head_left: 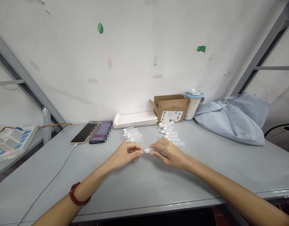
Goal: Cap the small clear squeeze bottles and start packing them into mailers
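Observation:
A small translucent squeeze bottle point(148, 150) with a white neck lies sideways in my right hand point(169, 153), its nozzle pointing left. Most of its body is covered by my closed fingers. At the nozzle end, my left hand point(129, 153) is pinched with thumb and forefinger on a thin white strap point(144, 146) that loops from the bottle's neck; whatever cap sits at its end is hidden. Behind my left hand lies a group of similar small bottles point(132, 134) with white straps. Another group of such bottles point(169, 133) lies in a column just beyond my right hand.
At the back stand a flat white stack point(137, 119), an open cardboard box point(171, 108) and a lidded cup point(193, 105). A blue cloth bag point(231, 121) lies right. Two phones, one a black-screened phone point(82, 134) with a white cable point(50, 182), lie left.

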Available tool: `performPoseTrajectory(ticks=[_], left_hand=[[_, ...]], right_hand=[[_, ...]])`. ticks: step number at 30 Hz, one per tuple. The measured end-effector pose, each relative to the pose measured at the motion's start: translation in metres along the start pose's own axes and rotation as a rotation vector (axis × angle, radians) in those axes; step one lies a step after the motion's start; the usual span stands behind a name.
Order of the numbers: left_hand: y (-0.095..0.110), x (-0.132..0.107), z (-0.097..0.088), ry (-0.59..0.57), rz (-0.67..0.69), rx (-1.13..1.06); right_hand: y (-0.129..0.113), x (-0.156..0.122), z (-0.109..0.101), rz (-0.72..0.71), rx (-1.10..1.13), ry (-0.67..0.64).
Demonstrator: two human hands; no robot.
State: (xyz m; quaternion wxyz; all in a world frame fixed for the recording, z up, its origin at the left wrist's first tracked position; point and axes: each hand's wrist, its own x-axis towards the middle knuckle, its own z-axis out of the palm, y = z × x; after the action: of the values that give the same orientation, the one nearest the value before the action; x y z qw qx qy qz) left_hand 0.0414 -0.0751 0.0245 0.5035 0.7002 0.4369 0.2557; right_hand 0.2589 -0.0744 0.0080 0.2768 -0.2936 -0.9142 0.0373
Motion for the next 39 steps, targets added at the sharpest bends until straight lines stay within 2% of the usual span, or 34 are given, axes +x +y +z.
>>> performPoseTrajectory(ticks=[23, 30, 33, 39], left_hand=[[0.006, 0.001, -0.004, 0.021, 0.057, 0.07], [0.001, 0.001, -0.008, -0.042, 0.021, 0.026], [0.0, 0.0, -0.01, -0.036, -0.009, 0.011], [-0.001, 0.0, -0.003, -0.041, 0.015, 0.033]], right_hand=[[0.001, 0.007, -0.006, -0.016, -0.002, -0.029], [0.003, 0.005, -0.007, -0.011, 0.007, -0.017], [0.006, 0.003, -0.008, 0.013, 0.008, -0.011], [0.001, 0.002, -0.004, -0.003, 0.009, -0.027]])
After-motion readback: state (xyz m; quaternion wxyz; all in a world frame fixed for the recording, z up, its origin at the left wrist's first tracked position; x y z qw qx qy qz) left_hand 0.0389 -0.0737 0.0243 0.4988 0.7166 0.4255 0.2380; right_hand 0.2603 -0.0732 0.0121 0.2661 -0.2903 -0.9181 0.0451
